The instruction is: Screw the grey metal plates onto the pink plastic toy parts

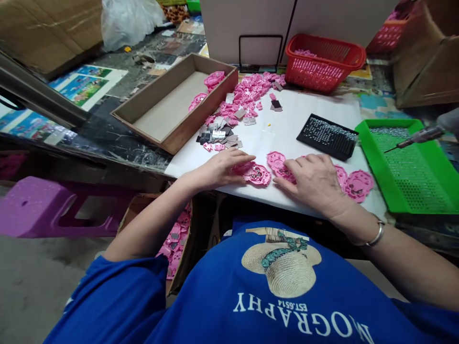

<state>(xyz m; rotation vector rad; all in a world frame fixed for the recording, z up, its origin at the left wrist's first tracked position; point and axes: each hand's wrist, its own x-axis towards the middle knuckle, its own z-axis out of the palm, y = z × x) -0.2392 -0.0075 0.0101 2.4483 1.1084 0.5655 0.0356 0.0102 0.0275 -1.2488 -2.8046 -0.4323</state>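
Note:
My left hand (224, 168) lies palm down at the near edge of a white sheet (308, 107), its fingers stretched over a pink plastic shell (258, 175) with small parts inside. Just to the right, my right hand (314, 182) rests flat with fingers apart on another pink shell (277, 161). More pink shells (357, 184) lie beside the right wrist. Neither hand grips anything.
Small pink pieces (247, 95) and grey metal plates (218, 134) are heaped by a shallow cardboard tray (172, 102). A black screw holder (328, 136), a green perforated tray (409, 167), a hanging screwdriver (418, 137) and a red basket (322, 62) stand beyond. A purple stool (46, 208) sits at lower left.

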